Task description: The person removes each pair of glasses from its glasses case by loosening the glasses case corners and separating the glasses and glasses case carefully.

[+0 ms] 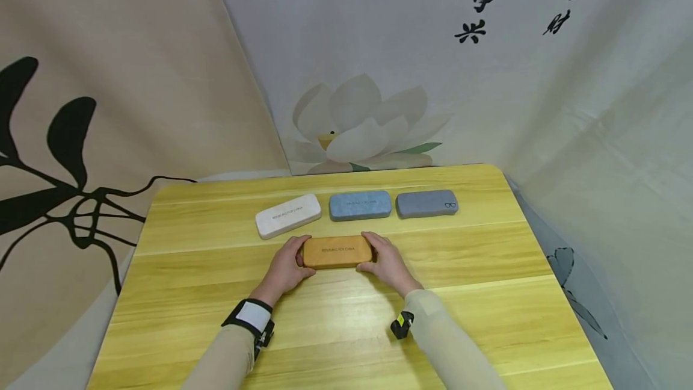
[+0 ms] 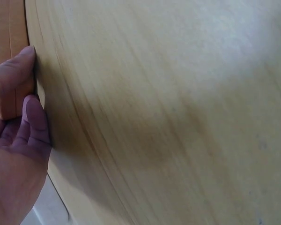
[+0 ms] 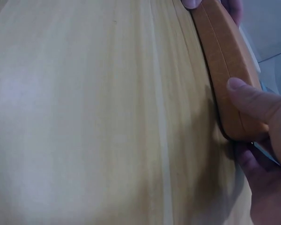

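Observation:
An orange-brown glasses case (image 1: pixel 337 253) with dark lettering on its lid lies closed on the table, its long side facing the person. The left hand (image 1: pixel 289 265) grips its left end, thumb on the near side and fingers around the far corner. At the other end the right hand (image 1: pixel 385 262) holds it the same way. In the right wrist view the right thumb presses the front of the orange case (image 3: pixel 222 70), just by the seam between lid and base. The left wrist view shows the left thumb and curled fingers at the case's end (image 2: pixel 11 42).
Behind the orange case stands a row of closed cases: a white one (image 1: pixel 288 216) set at an angle, a blue one (image 1: pixel 360 206) and a grey-blue one (image 1: pixel 426 204) with a small glasses mark. The wooden table (image 1: pixel 460 342) ends at a cloth backdrop (image 1: pixel 379 47).

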A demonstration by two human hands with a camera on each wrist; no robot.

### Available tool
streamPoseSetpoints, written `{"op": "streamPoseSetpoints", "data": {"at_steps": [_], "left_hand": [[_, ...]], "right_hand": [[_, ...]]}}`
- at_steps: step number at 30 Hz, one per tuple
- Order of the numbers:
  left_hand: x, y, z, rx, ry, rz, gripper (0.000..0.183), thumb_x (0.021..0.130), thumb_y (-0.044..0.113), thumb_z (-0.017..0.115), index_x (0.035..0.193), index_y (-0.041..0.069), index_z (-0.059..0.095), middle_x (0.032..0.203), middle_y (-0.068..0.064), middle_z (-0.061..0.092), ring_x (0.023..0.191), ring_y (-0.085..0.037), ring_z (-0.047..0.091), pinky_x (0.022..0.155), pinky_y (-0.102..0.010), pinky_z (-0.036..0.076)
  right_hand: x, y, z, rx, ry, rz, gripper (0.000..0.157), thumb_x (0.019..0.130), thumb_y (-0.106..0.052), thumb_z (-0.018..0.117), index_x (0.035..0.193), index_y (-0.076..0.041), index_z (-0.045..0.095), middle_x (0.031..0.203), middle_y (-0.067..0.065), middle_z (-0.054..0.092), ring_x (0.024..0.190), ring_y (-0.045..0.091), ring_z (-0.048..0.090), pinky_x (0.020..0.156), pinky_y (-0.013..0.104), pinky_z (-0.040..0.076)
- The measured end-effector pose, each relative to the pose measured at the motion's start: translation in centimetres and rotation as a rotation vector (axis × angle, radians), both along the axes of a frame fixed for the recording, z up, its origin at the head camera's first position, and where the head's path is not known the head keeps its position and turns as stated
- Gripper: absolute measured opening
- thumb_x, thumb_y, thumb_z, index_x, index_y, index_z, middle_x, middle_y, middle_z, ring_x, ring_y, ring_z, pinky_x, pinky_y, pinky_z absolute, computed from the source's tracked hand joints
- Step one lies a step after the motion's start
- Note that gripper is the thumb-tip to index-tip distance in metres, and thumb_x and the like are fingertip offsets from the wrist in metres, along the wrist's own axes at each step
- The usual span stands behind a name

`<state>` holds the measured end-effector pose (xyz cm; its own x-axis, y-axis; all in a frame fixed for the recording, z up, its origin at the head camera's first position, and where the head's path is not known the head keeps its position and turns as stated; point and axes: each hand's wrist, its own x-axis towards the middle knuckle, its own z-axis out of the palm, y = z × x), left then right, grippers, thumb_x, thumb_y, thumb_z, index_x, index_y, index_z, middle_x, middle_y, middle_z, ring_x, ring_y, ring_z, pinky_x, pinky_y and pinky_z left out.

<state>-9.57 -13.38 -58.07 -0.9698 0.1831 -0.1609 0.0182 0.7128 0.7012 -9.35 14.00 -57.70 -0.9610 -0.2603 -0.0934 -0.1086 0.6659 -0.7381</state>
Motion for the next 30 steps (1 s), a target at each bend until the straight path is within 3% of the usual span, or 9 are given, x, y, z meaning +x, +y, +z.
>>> {"op": "streamPoseSetpoints", "data": {"at_steps": [15,22,30], "left_hand": [[0.09,-0.07,-0.08,0.007,0.007,0.003,0.087,0.072,0.005,0.094,0.148,0.006,0.053,0.104,-0.005,0.055,0.078,-0.017,0.049,0.067,-0.029,0.042],[0.15,-0.08,-0.07,0.006,0.042,-0.001,0.086,0.069,0.005,0.096,0.145,0.005,0.056,0.125,-0.009,0.062,0.089,-0.020,0.053,0.077,-0.034,0.045],[0.10,-0.11,-0.05,0.004,0.049,0.001,0.086,0.067,0.005,0.097,0.143,0.005,0.057,0.124,-0.010,0.062,0.091,-0.022,0.054,0.080,-0.037,0.046]], "right_hand": [[-0.57,0.33,0.60,0.001,-0.048,0.023,0.085,0.079,-0.020,0.091,0.152,-0.005,0.050,0.155,0.017,0.050,0.141,0.039,0.047,0.118,0.050,0.038],[-0.79,0.59,0.71,-0.018,-0.092,0.024,0.085,0.081,-0.022,0.090,0.154,-0.007,0.049,0.155,0.016,0.050,0.139,0.038,0.049,0.115,0.051,0.042],[-1.00,0.76,1.02,-0.069,-0.135,0.022,0.083,0.082,-0.022,0.089,0.154,-0.010,0.049,0.152,0.016,0.053,0.135,0.036,0.054,0.111,0.052,0.045]]}}
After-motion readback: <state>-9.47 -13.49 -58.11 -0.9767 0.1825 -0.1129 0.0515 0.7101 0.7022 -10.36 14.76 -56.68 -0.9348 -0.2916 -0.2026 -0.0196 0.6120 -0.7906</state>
